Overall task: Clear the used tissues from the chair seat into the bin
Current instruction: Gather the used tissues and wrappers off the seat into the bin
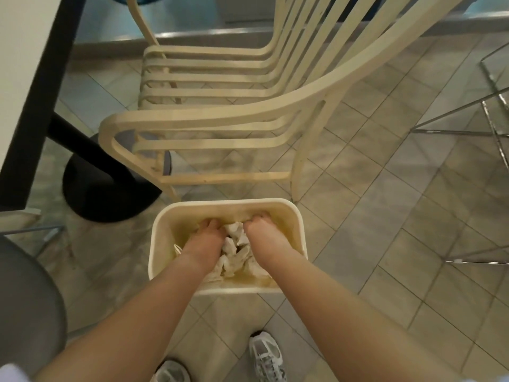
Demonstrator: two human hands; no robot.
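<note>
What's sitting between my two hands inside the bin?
In the head view, crumpled tissues fill the gap between the left hand and right hand, inside the bin.

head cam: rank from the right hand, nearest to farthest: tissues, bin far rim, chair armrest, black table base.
1. Tissues: in the bin, right beside the right hand.
2. Bin far rim: just ahead of the fingers.
3. Chair armrest: beyond the bin.
4. Black table base: left, on the floor; too close to the armrest to call.
</note>
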